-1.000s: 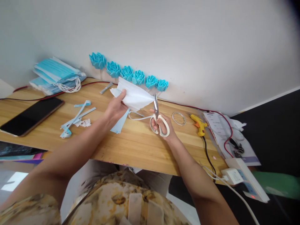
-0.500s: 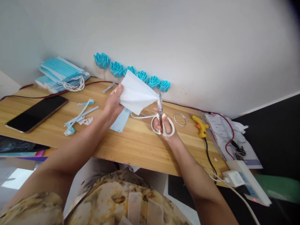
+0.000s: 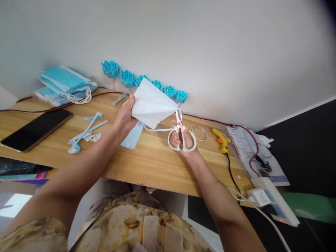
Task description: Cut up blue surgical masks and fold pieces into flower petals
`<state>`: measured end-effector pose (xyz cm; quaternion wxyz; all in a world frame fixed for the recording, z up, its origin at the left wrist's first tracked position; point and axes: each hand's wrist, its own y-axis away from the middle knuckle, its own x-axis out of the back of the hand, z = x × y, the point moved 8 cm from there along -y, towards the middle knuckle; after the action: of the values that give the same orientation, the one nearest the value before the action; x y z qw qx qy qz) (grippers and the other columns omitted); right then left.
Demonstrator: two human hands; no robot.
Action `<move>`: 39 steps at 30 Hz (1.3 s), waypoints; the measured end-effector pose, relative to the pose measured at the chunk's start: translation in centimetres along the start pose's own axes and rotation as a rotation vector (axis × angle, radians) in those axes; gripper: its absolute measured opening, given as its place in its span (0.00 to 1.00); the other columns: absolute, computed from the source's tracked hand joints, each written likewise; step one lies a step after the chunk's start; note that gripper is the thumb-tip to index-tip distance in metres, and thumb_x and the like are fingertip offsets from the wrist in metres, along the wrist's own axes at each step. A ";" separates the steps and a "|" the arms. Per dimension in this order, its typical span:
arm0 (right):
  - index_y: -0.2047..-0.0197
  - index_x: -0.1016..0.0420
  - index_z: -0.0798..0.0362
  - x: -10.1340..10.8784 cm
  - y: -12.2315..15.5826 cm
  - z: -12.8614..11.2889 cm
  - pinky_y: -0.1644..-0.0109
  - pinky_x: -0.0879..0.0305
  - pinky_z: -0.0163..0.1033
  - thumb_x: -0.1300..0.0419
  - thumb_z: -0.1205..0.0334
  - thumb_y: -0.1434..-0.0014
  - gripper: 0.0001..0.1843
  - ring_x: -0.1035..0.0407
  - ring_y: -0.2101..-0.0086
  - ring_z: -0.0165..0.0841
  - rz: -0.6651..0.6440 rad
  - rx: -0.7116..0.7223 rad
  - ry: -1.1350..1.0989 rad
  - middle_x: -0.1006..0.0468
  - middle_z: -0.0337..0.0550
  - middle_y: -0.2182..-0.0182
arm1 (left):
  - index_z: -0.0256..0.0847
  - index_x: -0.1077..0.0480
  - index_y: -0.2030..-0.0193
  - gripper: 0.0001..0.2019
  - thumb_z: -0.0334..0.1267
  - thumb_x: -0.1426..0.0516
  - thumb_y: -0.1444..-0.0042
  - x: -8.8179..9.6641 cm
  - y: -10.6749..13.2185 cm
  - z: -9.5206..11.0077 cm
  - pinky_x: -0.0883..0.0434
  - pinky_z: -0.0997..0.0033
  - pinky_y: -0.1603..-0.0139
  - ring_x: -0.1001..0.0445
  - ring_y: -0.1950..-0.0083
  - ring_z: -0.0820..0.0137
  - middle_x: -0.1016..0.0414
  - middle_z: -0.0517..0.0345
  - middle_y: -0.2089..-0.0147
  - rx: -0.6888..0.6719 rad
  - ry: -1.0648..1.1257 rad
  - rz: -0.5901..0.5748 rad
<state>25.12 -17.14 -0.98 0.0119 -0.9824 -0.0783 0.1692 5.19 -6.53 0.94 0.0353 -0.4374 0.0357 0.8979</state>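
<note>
My left hand pinches the left edge of a white fabric sheet, held up above the table. My right hand grips white-handled scissors, fingers through the loops. The scissor blades point up at the sheet's right corner and look slightly parted. Beneath the sheet lies a light blue fabric piece, and a thin pale strip runs from near it toward the scissors. Blue fabric flowers stand in a row behind, some partly hidden by the sheet.
Stacked face masks, a phone and cut strips lie left on the wooden table. To the right are a wire ring, a yellow glue gun, papers, cables and a power strip.
The scissor handles have turned slightly and their blades have parted a little at the sheet's corner. The view has shifted slightly; both hands keep their holds.
</note>
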 end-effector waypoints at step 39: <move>0.48 0.19 0.53 0.9 0.6 -2.6 0.81 0.50 0.33 0.31 0.35 0.46 0.34 0.43 0.81 0.25 0.164 0.165 0.209 0.32 0.33 0.78 | 0.44 0.24 0.46 0.21 0.18 0.42 0.41 -0.4 1.3 -3.1 0.22 0.76 0.59 0.16 0.61 0.71 0.15 0.58 0.58 0.126 0.064 -0.004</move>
<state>26.91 -17.58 1.19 0.0870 -0.9934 0.0180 0.0721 7.74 -8.10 -0.63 0.0635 -0.4630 0.0924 0.8792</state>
